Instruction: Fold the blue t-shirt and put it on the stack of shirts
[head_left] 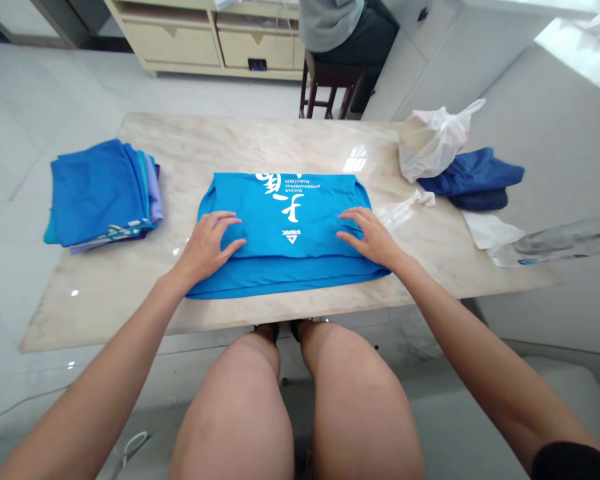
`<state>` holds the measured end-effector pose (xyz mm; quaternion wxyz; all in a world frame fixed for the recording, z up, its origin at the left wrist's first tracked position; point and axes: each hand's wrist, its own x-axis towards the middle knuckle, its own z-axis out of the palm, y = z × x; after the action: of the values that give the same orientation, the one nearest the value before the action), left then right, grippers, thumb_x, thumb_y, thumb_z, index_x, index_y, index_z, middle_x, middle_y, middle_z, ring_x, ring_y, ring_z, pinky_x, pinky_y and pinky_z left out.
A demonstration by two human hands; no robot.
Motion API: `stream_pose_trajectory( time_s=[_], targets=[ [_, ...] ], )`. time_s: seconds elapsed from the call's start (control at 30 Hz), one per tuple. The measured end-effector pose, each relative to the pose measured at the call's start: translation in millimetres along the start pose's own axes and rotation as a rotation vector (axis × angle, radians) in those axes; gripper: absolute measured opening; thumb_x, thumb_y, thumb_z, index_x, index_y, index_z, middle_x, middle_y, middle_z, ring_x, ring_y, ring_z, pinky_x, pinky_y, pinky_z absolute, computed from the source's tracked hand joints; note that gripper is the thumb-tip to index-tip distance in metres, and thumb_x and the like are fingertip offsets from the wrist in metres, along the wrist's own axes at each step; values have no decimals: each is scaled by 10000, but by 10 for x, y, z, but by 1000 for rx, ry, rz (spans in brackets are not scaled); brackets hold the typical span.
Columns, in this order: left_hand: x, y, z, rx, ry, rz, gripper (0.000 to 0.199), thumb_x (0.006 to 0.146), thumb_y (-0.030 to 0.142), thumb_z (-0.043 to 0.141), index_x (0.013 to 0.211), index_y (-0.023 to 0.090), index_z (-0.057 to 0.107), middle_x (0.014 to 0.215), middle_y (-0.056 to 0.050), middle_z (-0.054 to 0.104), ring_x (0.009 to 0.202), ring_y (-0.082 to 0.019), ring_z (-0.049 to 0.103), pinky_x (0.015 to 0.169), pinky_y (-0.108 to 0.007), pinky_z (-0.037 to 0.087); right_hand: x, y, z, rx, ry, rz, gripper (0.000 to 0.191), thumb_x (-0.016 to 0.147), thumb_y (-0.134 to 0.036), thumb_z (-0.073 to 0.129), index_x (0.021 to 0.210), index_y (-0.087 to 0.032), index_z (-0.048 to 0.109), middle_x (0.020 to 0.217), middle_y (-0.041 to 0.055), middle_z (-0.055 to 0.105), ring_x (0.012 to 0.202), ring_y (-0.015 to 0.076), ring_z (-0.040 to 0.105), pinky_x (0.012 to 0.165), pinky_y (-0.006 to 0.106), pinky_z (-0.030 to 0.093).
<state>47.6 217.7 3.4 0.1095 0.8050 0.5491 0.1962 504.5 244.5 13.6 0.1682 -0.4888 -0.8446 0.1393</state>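
Note:
A blue T-shirt [260,233] with white lettering lies partly folded in front of me, its print upside down from where I sit. One layer is folded over, and a strip of the lower layer shows along the near side. My left hand [211,241] rests on the shirt's left side, fingers apart and curved. On the right side, my right hand [369,233] touches the cloth with thumb and fingers spread. Neither hand grips the fabric.
A stack of folded clothes [97,193] sits on the left of the marble table [180,143]. To the right are a tied plastic bag [430,143], dark blue cloth [475,177], tissue [490,230] and a clear bottle [565,241]. Beyond, a person sits on a stool [330,77].

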Motion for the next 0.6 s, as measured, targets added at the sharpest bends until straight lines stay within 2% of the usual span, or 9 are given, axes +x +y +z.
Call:
stream_pose_trajectory(
  time_s=[0.07, 0.13, 0.27, 0.43, 0.5, 0.6],
  targets=[
    [-268, -23, -109, -25, -28, 51, 556, 1034, 664, 599, 1393, 252, 707, 1457, -139, 721, 1394, -349, 652, 1275, -541, 486, -264, -27, -86, 11, -67, -75, 554, 1075, -692, 621, 1400, -257, 733, 1476, 153, 702, 1390, 385, 633, 1255, 559, 494],
    [-434, -75, -173, -34, -47, 52, 492, 1031, 663, 607, 1285, 264, 742, 1314, -125, 772, 1273, -342, 703, 1204, -527, 541, -451, -23, -100, -1, -93, -91, 468, 1100, -650, 595, 1287, -259, 774, 1384, 151, 736, 1307, 374, 668, 1208, 551, 526],
    [-431, -156, -239, -15, -87, 48, 386, 1077, 567, 540, 1089, 276, 794, 1137, -109, 811, 1132, -318, 742, 1084, -497, 586, -528, 4, -58, -43, -50, -56, 386, 1164, -473, 483, 1155, -272, 812, 1279, 134, 787, 1239, 348, 700, 1177, 543, 541],
    [-416, -74, -416, 76, -37, 164, 366, 1116, 452, 521, 1064, 241, 816, 1078, -122, 817, 1053, -317, 747, 951, -472, 579, -502, -16, -128, -80, 89, -153, 318, 1164, -389, 540, 1091, -240, 812, 1119, 121, 824, 1078, 317, 735, 1024, 483, 584],
    [-525, -10, -480, 102, 4, 195, 356, 1132, 441, 531, 1083, 235, 817, 1077, -118, 816, 1031, -305, 741, 927, -450, 561, -543, -21, -174, -109, 155, -199, 296, 1167, -361, 558, 1074, -229, 806, 1073, 113, 828, 1030, 303, 735, 978, 460, 576],
    [-744, 71, -508, 95, 32, 223, 363, 1152, 428, 520, 1060, 238, 816, 1043, -101, 818, 968, -281, 731, 881, -420, 535, -647, -30, -231, -159, 185, -256, 277, 1169, -327, 571, 1059, -220, 802, 1013, 99, 828, 961, 286, 726, 911, 431, 557]
  ],
)
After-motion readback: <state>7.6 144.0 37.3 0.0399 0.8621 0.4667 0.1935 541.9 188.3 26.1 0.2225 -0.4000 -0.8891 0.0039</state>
